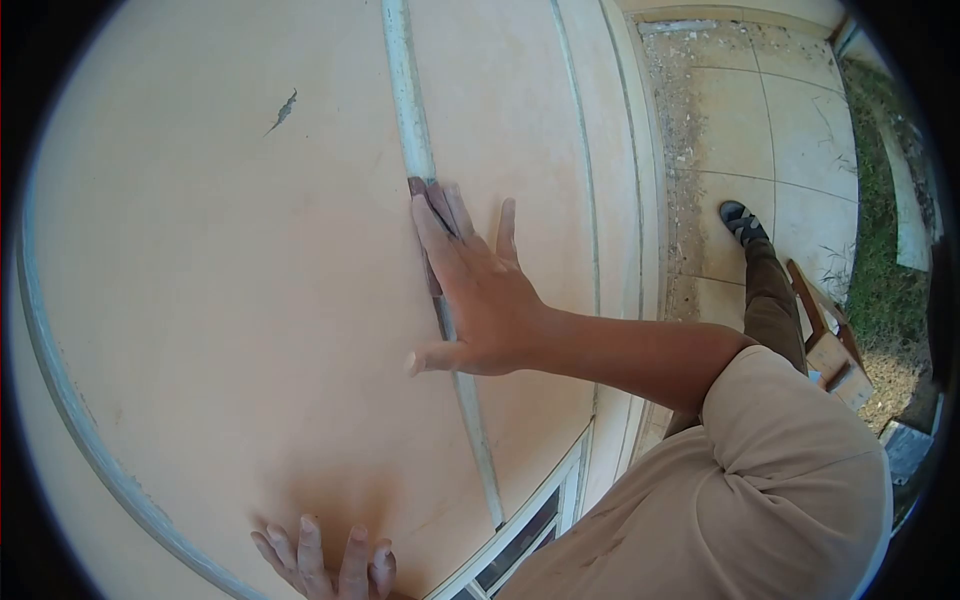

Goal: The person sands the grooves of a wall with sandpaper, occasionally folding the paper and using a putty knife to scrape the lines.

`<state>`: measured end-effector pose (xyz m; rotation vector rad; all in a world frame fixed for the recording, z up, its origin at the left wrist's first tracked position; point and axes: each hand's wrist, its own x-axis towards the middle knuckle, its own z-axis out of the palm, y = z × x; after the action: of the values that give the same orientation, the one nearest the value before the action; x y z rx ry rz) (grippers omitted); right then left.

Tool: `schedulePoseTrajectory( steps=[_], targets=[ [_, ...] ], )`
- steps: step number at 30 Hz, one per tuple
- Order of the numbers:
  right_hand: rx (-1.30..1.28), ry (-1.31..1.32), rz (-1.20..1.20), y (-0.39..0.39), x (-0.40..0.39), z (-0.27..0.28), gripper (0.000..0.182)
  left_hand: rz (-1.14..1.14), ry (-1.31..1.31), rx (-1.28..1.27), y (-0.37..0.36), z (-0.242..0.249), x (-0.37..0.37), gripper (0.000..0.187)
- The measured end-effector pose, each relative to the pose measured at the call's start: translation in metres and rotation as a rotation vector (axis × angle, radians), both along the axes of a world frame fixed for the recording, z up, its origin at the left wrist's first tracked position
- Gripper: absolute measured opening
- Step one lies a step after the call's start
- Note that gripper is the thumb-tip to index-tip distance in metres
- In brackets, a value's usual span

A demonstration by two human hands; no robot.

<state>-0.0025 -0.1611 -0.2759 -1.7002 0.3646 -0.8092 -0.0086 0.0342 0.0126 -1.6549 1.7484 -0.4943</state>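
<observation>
My right hand (490, 300) lies against the peach-coloured wall (260, 230), thumb and little finger spread out. Under its middle fingers a reddish-brown piece of sandpaper (430, 270) is pressed onto a narrow pale strip (402, 80) that runs along the wall. The palm and fingers cover part of the sandpaper and the strip. At the bottom edge of the view, my left hand (330, 575) has its fingers apart with nothing in them, close to the wall and beside its shadow.
A chipped patch (284, 112) marks the wall. Near the bottom is a window frame (560, 490). Down on the tiled floor (720, 120), a foot in a dark sandal (742, 222) stands close to a wooden object (835, 350). Grass (875, 200) borders the tiles.
</observation>
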Motion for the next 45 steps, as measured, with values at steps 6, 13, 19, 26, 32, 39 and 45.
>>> schedulePoseTrajectory(
  steps=[6,13,19,26,32,39,45],
  targets=[
    [0.013,-0.008,0.094,0.010,-0.009,-0.004,0.129,0.012,0.145,-0.015,-0.018,-0.009,0.000,0.029],
    [0.043,0.070,0.047,-0.037,0.016,0.005,0.137,0.136,0.192,-0.074,0.000,-0.008,0.000,0.028],
    [-0.106,0.085,0.244,0.023,-0.017,-0.006,0.141,0.078,0.185,-0.058,-0.002,-0.007,0.001,0.036],
    [-0.043,0.177,0.245,0.018,-0.017,0.008,0.138,0.001,0.022,-0.071,0.009,-0.007,0.002,0.029],
    [0.006,0.173,-0.002,-0.035,0.016,0.009,0.140,-0.006,0.028,-0.058,0.009,-0.008,0.001,0.028],
    [-0.213,0.008,0.340,0.111,-0.071,-0.029,0.137,-0.025,0.012,-0.106,0.000,-0.013,-0.003,0.024],
    [-0.179,0.166,0.405,0.097,-0.069,-0.003,0.133,-0.060,-0.038,-0.178,-0.011,-0.016,-0.012,0.022]
  ],
)
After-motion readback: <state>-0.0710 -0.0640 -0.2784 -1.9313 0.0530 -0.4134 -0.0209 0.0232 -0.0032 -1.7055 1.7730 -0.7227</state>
